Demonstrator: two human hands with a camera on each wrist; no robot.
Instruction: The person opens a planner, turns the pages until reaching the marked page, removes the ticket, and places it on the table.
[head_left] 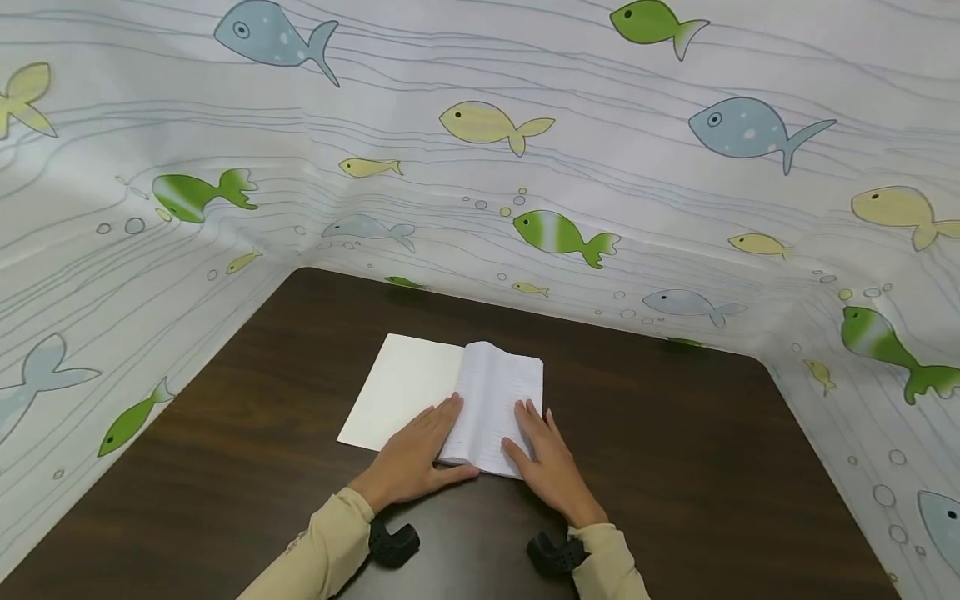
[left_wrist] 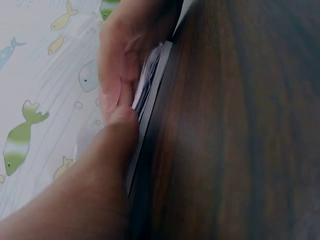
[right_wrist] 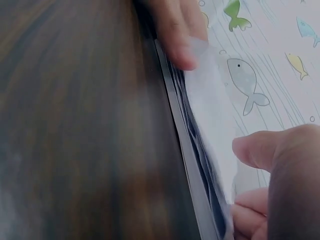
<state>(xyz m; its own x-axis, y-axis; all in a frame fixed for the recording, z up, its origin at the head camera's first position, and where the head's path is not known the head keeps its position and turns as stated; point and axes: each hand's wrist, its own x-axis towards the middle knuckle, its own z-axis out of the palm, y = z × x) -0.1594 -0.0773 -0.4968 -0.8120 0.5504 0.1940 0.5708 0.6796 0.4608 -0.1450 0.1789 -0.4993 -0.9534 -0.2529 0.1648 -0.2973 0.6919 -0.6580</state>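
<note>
An open booklet lies on the dark table, its blank left side (head_left: 411, 379) flat and its lined right-hand pages (head_left: 502, 392) bulging near the fold. My left hand (head_left: 420, 454) rests along the left edge of those pages with straight fingers, its thumb at the bottom edge. On the right part of the page rests my right hand (head_left: 551, 467), fingers spread. In the left wrist view the left hand (left_wrist: 117, 85) lies against the page stack. The right wrist view shows layered page edges (right_wrist: 200, 150) beside the right hand (right_wrist: 290, 155).
The dark wooden table (head_left: 675, 467) extends around the booklet. White sheeting with printed fish (head_left: 480, 125) rises along its back, left and right sides. A black band with a device sits at each wrist, below the beige sleeves (head_left: 322, 542).
</note>
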